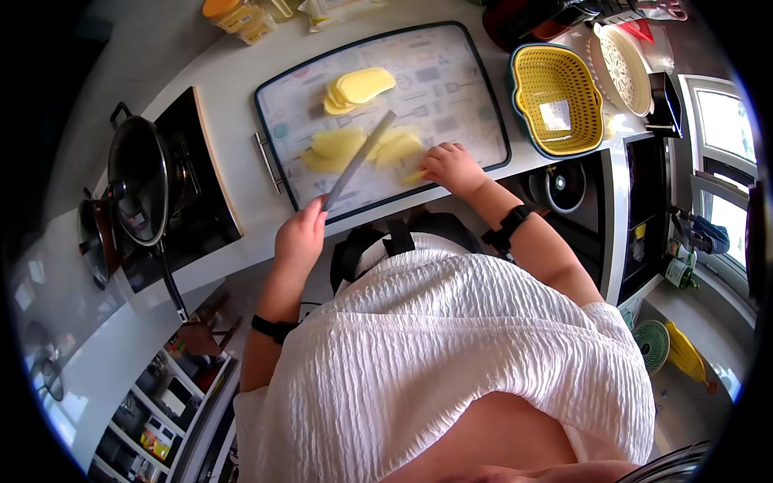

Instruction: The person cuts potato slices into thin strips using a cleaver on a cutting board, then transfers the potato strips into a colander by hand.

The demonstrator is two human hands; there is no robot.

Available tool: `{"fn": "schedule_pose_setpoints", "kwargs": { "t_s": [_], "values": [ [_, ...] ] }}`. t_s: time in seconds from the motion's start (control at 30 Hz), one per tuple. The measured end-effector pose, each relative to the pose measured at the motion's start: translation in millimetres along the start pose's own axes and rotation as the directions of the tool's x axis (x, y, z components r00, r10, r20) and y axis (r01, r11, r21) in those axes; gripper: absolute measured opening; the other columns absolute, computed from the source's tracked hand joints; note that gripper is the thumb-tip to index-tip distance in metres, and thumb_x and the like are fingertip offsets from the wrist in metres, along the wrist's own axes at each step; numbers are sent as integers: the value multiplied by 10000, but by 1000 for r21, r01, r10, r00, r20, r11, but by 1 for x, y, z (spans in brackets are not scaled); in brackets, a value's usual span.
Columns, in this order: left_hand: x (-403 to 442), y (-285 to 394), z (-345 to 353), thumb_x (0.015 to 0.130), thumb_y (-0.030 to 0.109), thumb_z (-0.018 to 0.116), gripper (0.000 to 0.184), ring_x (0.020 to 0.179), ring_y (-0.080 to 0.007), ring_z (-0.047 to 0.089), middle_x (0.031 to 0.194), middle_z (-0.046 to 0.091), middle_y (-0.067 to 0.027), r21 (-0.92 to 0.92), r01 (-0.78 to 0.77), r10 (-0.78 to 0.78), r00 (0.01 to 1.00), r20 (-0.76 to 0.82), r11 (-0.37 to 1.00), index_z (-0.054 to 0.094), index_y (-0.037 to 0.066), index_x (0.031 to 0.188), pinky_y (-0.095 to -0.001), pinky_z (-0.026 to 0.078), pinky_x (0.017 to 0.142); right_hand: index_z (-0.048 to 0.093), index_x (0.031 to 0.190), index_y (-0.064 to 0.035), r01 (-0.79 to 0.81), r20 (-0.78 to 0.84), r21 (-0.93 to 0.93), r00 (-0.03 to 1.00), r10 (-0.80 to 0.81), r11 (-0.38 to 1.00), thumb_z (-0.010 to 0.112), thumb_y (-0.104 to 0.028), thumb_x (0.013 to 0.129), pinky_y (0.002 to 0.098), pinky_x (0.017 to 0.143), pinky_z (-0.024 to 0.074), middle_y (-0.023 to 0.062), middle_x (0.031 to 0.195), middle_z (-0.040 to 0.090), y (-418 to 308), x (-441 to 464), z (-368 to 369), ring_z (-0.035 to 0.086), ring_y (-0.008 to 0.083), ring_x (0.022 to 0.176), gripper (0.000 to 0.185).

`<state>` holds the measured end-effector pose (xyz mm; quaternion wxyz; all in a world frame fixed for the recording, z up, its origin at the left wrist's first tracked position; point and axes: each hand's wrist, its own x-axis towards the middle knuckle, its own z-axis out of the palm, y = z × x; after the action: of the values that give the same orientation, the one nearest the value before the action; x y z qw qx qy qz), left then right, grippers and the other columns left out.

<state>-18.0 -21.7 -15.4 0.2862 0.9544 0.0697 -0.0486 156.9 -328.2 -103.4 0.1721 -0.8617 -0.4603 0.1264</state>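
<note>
My left hand point(299, 237) is closed around the handle of a knife point(360, 161), whose blade slants up and right over the cutting board point(451, 60). Pale yellow slices, apparently potato, lie on the board on both sides of the blade: one group to the left point(334, 149), another to the right point(398, 147). Farther back rests an overlapping stack of thicker slices point(358, 87). My right hand point(455, 169) is at the board's near edge, fingers curled, with a small potato slice point(415, 176) at the fingertips. The blade and slices are slightly blurred.
A yellow basket point(557, 101) in a blue bowl stands right of the board, with a cream strainer point(620, 68) beyond it. On the left, a lidded pan point(138, 181) sits on the cooktop point(189, 161). Orange-lidded containers point(237, 16) stand at the back left.
</note>
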Motion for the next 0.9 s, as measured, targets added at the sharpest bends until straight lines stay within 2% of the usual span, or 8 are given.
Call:
{"fn": "schedule_pose_setpoints", "kwargs": {
  "t_s": [0.07, 0.2, 0.27, 0.4, 0.5, 0.53, 0.7, 0.9],
  "values": [
    [11, 8, 17, 941, 217, 554, 304, 797, -381, 648, 891, 677, -161, 17, -26, 24, 997, 68, 1000, 573, 154, 1237, -480, 510, 670, 644, 1017, -191, 26, -14, 23, 1000, -25, 999, 696, -258, 797, 392, 898, 448, 1, 1045, 617, 13, -13, -7, 570, 240, 1061, 236],
    [35, 29, 34, 946, 245, 545, 278, 767, -390, 646, 860, 675, -172, 13, -101, 97, 978, 185, 995, 577, 139, 1201, -484, 512, 654, 642, 1016, -173, 18, -144, 151, 990, 4, 988, 724, -213, 769, 406, 907, 455, 29, 1045, 614, 30, -33, -5, 575, 275, 1036, 263],
    [44, 29, 33, 949, 253, 558, 280, 787, -397, 649, 879, 678, -190, 30, -71, 61, 966, 252, 997, 588, 120, 1193, -477, 512, 663, 645, 1010, -162, 0, -199, 231, 979, 47, 973, 738, -190, 754, 416, 907, 461, 43, 1045, 613, 35, -38, 0, 577, 292, 1023, 274],
    [56, 26, 20, 952, 260, 566, 285, 800, -399, 652, 884, 682, -198, 112, 10, -44, 949, 313, 994, 594, 96, 1183, -473, 512, 670, 653, 991, -153, -18, -204, 254, 976, 72, 967, 750, -169, 742, 425, 891, 472, 56, 1037, 611, 32, -37, -1, 576, 311, 1009, 268],
    [62, 6, 16, 952, 261, 568, 294, 799, -398, 652, 889, 683, -195, 158, -49, 10, 971, 238, 986, 588, 81, 1184, -472, 514, 667, 658, 983, -155, -20, -194, 266, 978, 73, 964, 746, -169, 749, 421, 880, 477, 58, 1034, 610, 27, -32, 3, 573, 314, 1002, 251],
    [63, -2, 18, 953, 286, 553, 286, 718, -396, 644, 796, 670, -176, 127, -104, 83, 984, 158, 986, 571, 137, 1196, -491, 509, 615, 659, 985, -156, -10, -196, 275, 978, 66, 961, 745, -167, 750, 421, 879, 478, 59, 1032, 610, 22, -26, 4, 573, 316, 999, 251],
    [65, -2, 13, 947, 258, 558, 280, 699, -397, 640, 787, 666, -172, 143, -184, 159, 972, 174, 972, 559, 140, 1201, -496, 507, 605, 664, 1004, -162, 11, -223, 267, 973, 51, 964, 753, -159, 741, 409, 883, 480, 68, 1065, 602, 2, 6, 15, 577, 313, 1001, 277],
    [67, 13, 16, 944, 216, 549, 278, 693, -394, 641, 789, 668, -166, 104, -207, 185, 964, 190, 973, 550, 130, 1208, -489, 510, 597, 646, 1036, -158, -127, -352, 346, 901, 254, 930, 784, -171, 708, 413, 875, 486, 73, 1106, 602, -12, 18, 22, 581, 322, 1022, 356]
  ]
}}
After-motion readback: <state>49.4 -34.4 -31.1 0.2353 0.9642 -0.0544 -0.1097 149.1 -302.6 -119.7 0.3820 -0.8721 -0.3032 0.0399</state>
